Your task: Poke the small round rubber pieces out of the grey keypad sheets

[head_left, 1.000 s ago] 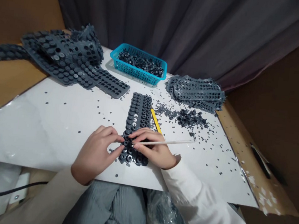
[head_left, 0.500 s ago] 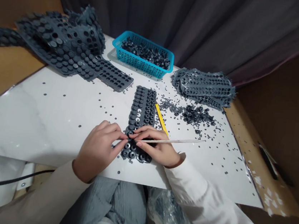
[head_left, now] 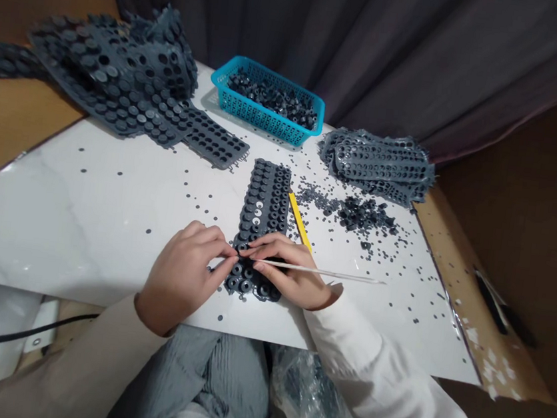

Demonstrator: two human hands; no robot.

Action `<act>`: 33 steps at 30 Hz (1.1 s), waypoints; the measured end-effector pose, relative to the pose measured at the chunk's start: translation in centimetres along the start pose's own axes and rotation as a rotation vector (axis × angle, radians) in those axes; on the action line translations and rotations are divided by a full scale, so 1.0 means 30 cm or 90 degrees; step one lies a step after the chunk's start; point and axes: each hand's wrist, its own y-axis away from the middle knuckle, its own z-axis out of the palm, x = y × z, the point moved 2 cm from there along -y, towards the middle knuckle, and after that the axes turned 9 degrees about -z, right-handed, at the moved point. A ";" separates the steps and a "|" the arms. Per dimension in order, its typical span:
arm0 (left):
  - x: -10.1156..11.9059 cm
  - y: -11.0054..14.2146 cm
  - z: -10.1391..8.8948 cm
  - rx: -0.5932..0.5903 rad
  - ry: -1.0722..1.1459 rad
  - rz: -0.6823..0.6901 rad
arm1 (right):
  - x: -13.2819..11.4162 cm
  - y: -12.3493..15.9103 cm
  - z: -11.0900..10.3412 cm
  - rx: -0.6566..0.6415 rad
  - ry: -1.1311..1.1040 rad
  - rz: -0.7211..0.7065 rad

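A dark grey perforated rubber strip (head_left: 261, 227) with rows of round button-like pads lies lengthwise on the white board, its near end under my hands. My left hand (head_left: 183, 278) pinches at its left edge with the fingertips. My right hand (head_left: 290, 279) holds a thin wooden stick (head_left: 331, 273) between its fingers, and its fingertips meet the strip beside the left fingers. The stick's far end points right, over the board. A few pads on the strip show pale centres. The strip's part under my fingers is hidden.
A white board (head_left: 80, 226) carries scattered small dark discs, a yellow ruler-like strip (head_left: 300, 221), and a loose heap of pads (head_left: 363, 215). Behind stand a blue plastic basket (head_left: 265, 103) of pads, a stack of punched sheets (head_left: 377, 163), and a large pile of sheets (head_left: 112, 79).
The stick's far end has swung lower, from slanting up to nearly level. My hands stay at the strip, and the whole view has shifted slightly.
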 end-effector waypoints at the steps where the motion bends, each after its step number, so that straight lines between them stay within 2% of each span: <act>1: 0.000 0.000 0.000 0.002 0.000 0.001 | -0.001 -0.001 0.000 -0.002 0.001 -0.006; 19: 0.002 -0.002 -0.001 0.006 -0.003 0.001 | -0.008 -0.003 0.004 -0.023 0.031 -0.050; 26: 0.002 -0.002 -0.001 0.000 0.007 0.005 | -0.013 -0.004 0.016 -0.051 0.122 -0.121; 30: 0.004 -0.002 -0.004 0.001 0.007 0.005 | -0.012 -0.005 0.020 -0.081 0.168 -0.107; 33: 0.004 -0.002 -0.003 -0.001 0.001 -0.002 | -0.012 -0.003 0.019 -0.058 0.125 -0.089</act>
